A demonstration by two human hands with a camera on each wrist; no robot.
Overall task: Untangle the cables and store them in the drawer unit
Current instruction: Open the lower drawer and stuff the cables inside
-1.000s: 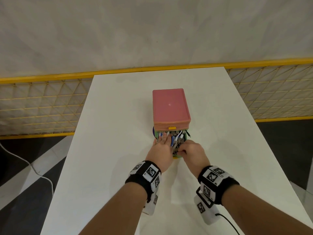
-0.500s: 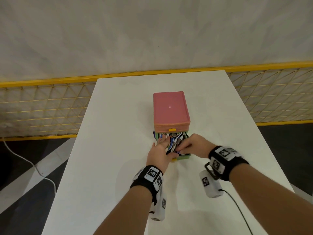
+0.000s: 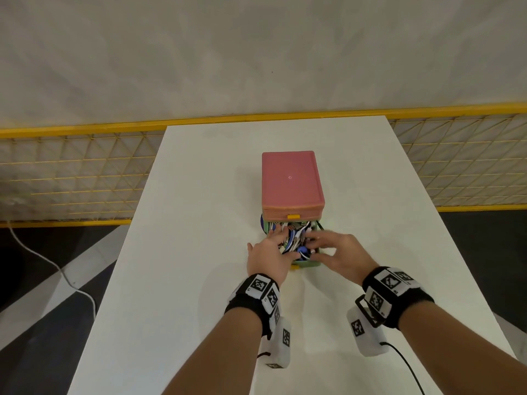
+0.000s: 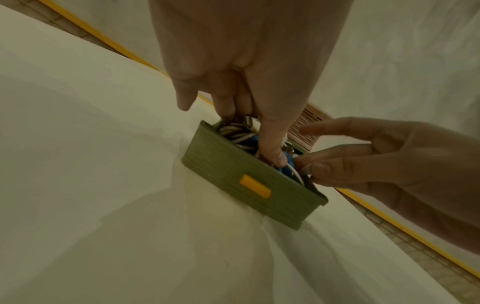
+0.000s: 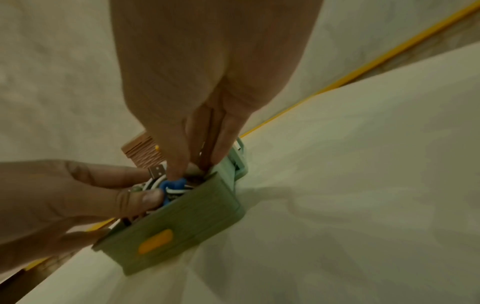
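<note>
The pink drawer unit point(image 3: 291, 183) stands mid-table with its green bottom drawer point(image 3: 309, 264) pulled out toward me. The drawer is packed with white, blue and dark cables point(image 3: 295, 238). My left hand point(image 3: 281, 238) lies over the drawer's left half, its straight fingers pressing down on the cables. My right hand point(image 3: 316, 243) reaches in from the right with spread fingers on the cables by the right wall. In the left wrist view, my left hand point(image 4: 250, 138) pushes its thumb on a blue cable point(image 4: 288, 162). In the right wrist view, my right hand point(image 5: 196, 166) touches the blue cable point(image 5: 172, 184) beside a USB plug point(image 5: 157, 170).
The drawer front carries a yellow handle point(image 4: 255, 185), and the shut pink drawer above has one too point(image 3: 293, 216). The white table point(image 3: 199, 252) is bare around the unit. A yellow mesh fence point(image 3: 71, 178) runs behind it, and a white cord point(image 3: 57, 266) lies on the dark floor at left.
My right hand has moved from the drawer's front edge round to its right side and spread its fingers. The left hand has stayed pressing on the cables.
</note>
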